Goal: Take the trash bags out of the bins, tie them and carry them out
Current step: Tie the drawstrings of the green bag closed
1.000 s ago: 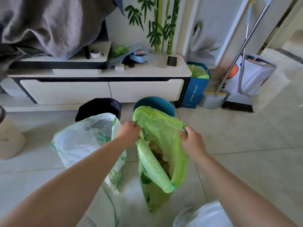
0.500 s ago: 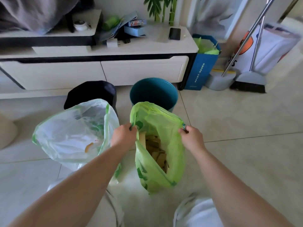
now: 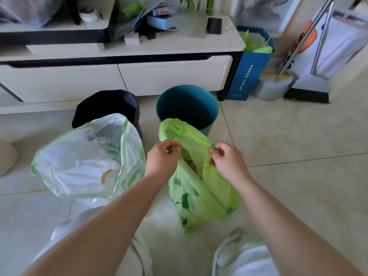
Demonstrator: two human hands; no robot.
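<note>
At centre floor, green trash bag (image 3: 199,188) out of teal bin (image 3: 187,108) at its 12 o'clock | left hand (image 3: 162,157), right hand (image 3: 227,159) pinching rim drawstring | risk: thin rim may tear, slip | white bag (image 3: 83,160) at 9 o'clock untied

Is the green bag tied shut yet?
Not yet: the green bag gapes open, its rim pinched by left hand and right hand.
</note>
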